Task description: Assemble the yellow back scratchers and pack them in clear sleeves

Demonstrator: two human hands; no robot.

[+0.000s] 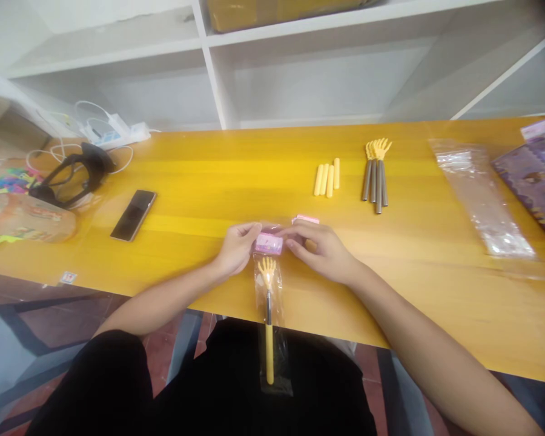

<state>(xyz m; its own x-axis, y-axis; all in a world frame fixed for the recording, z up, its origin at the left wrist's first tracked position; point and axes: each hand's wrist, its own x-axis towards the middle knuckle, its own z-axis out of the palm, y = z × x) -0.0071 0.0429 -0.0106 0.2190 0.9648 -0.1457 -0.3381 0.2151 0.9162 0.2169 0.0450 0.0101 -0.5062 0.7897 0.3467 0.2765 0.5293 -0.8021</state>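
Here, pink card [268,243] between both hands' fingers [256,229]

Both hands [279,250] pinch with bent fingers, forearms angled inward from either side.

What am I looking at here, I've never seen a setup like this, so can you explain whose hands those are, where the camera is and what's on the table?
There's no robot: these are a person's bare hands. The single picture comes from a camera worn on that person's head, looking forward and down.

The left hand pinches one side of a pink card; the right hand is at its other side. Below the card is a clear bag with a yellow hand-shaped tool inside, extending past the table's near edge.

On the orange-yellow table lie yellow tubes, metal rods with hand-shaped heads, and clear packaging farther right. To the left are a phone and a container of colourful pieces.
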